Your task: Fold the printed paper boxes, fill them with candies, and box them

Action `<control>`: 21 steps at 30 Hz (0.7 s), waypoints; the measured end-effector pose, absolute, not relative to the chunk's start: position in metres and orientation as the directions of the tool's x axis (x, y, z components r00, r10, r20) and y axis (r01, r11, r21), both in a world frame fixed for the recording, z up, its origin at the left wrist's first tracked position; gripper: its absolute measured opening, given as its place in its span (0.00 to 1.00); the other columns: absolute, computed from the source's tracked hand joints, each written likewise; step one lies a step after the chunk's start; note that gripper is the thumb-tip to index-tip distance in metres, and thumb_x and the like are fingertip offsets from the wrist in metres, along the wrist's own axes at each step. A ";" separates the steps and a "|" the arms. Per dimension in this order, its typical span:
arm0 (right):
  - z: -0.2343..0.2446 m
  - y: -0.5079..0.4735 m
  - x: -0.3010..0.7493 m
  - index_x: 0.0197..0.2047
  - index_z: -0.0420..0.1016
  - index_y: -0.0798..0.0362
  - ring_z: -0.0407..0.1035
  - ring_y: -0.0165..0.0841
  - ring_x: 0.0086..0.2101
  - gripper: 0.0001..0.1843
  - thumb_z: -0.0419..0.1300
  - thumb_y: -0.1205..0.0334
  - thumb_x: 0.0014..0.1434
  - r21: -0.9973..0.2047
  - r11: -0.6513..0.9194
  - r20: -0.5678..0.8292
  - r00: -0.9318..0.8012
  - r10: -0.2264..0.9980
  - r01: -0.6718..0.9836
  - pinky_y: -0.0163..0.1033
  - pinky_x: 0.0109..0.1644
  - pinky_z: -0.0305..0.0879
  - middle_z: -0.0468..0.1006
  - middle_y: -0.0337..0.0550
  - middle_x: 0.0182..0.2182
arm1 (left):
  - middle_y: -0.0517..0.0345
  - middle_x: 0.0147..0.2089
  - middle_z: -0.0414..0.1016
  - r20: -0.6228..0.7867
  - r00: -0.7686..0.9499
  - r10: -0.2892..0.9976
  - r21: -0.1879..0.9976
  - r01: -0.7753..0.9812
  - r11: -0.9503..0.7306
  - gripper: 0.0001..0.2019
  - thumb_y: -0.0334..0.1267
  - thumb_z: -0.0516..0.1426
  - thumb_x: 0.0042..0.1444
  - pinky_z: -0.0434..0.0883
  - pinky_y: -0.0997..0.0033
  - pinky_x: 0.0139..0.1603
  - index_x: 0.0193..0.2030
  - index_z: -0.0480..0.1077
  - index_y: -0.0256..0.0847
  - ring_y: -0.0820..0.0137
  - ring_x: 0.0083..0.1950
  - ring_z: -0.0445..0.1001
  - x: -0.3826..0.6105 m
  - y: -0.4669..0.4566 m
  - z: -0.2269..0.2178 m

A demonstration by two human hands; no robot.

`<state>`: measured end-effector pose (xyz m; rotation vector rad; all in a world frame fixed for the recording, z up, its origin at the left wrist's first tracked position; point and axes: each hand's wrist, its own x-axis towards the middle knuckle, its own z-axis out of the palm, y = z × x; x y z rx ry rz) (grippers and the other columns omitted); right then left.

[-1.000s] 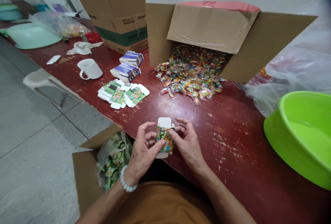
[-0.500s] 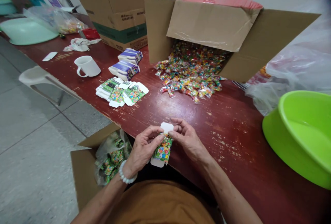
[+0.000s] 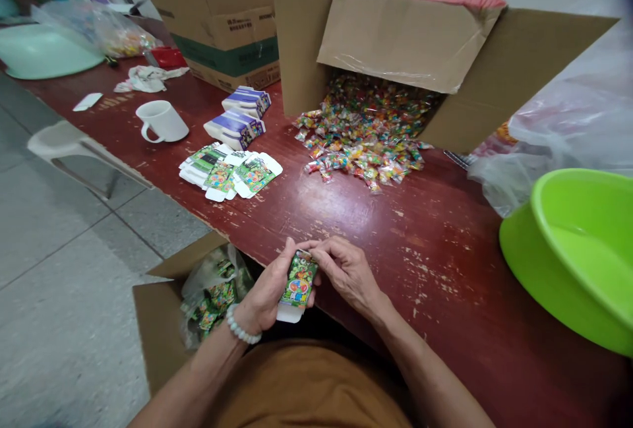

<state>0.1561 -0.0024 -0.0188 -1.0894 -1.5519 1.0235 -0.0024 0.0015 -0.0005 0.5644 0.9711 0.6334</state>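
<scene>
A small green printed carton sits between both hands at the near edge of the red table. My left hand, with a white bead bracelet at the wrist, wraps round its side and back. My right hand pinches the carton's top end, fingers pressed onto the top flap. The carton's white bottom flap sticks out below. Farther off lies a fan of flat green cartons and a heap of wrapped candies spilling from a tipped cardboard box.
An open cardboard box on the floor at my left holds a bag of filled green cartons. A lime basin stands at the right, with plastic bags behind. A white mug, purple cartons and a tall box stand farther back.
The carton has come down and toward me, tilting. Its white top flap, standing up before, is now folded down under my right fingers.
</scene>
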 end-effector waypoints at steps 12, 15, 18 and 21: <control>-0.010 0.016 0.154 0.34 0.76 0.55 0.71 0.32 0.17 0.15 0.69 0.52 0.54 -0.916 -0.313 -0.251 -0.250 0.935 -0.252 0.36 0.21 0.68 0.78 0.39 0.22 | 0.55 0.24 0.73 -0.426 0.454 0.783 0.824 -0.163 0.543 0.40 0.70 0.44 0.60 0.66 0.77 0.17 0.55 0.73 0.33 0.74 0.17 0.69 0.000 0.007 -0.008; -0.009 0.015 0.152 0.31 0.75 0.54 0.72 0.30 0.18 0.14 0.68 0.52 0.55 -0.945 -0.236 -0.181 -0.241 0.954 -0.225 0.36 0.22 0.69 0.81 0.41 0.28 | 0.56 0.25 0.74 -0.399 0.438 0.806 0.853 -0.144 0.501 0.39 0.68 0.47 0.59 0.67 0.76 0.18 0.60 0.70 0.35 0.73 0.18 0.69 -0.005 0.009 -0.009; -0.007 0.010 0.152 0.30 0.74 0.52 0.72 0.27 0.22 0.13 0.64 0.53 0.61 -0.991 -0.023 0.011 -0.251 0.968 -0.131 0.36 0.27 0.70 0.83 0.45 0.40 | 0.56 0.26 0.74 -0.404 0.417 0.814 0.862 -0.126 0.491 0.38 0.67 0.48 0.60 0.67 0.75 0.18 0.64 0.66 0.37 0.71 0.19 0.71 -0.007 0.010 -0.009; -0.008 0.008 0.153 0.34 0.77 0.51 0.75 0.31 0.34 0.09 0.61 0.56 0.64 -0.978 0.209 0.198 -0.268 0.943 0.011 0.38 0.38 0.71 0.80 0.45 0.45 | 0.57 0.26 0.74 -0.413 0.371 0.832 0.862 -0.137 0.488 0.35 0.65 0.50 0.60 0.68 0.75 0.19 0.62 0.67 0.37 0.71 0.20 0.72 -0.007 0.011 -0.010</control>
